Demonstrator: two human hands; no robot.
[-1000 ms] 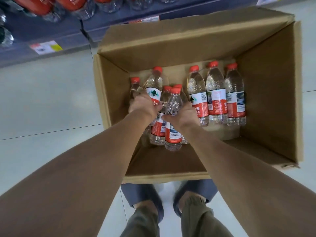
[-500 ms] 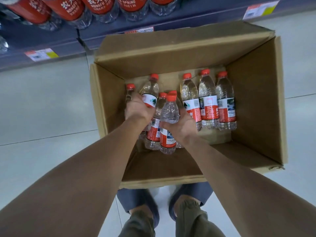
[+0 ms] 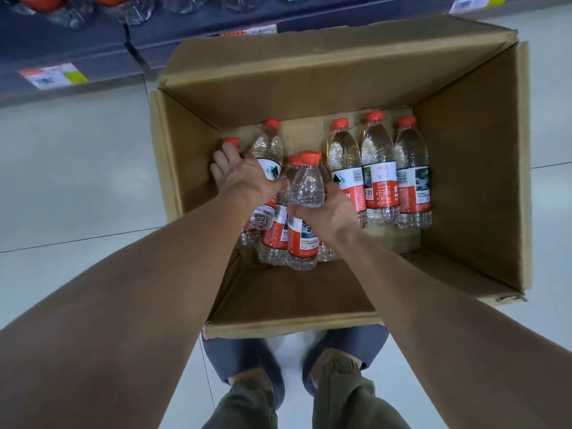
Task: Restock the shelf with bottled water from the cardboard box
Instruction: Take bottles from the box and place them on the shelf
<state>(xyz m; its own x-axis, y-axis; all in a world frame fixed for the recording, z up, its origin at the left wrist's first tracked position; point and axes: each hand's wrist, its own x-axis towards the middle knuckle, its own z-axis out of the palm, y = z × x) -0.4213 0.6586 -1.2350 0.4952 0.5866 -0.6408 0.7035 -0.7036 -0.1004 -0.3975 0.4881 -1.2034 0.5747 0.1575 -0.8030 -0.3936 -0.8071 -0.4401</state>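
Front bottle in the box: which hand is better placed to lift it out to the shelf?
Right. The right hand already wraps the front bottle at mid-body, a closed grip. The left hand is spread, fingers reaching toward the bottles by the cardboard box left wall, with no firm hold visible.

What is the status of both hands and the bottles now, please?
Right hand gripping front bottle. Left hand spread over bottles at left wall of cardboard box. Three bottles untouched. Nothing blocking.
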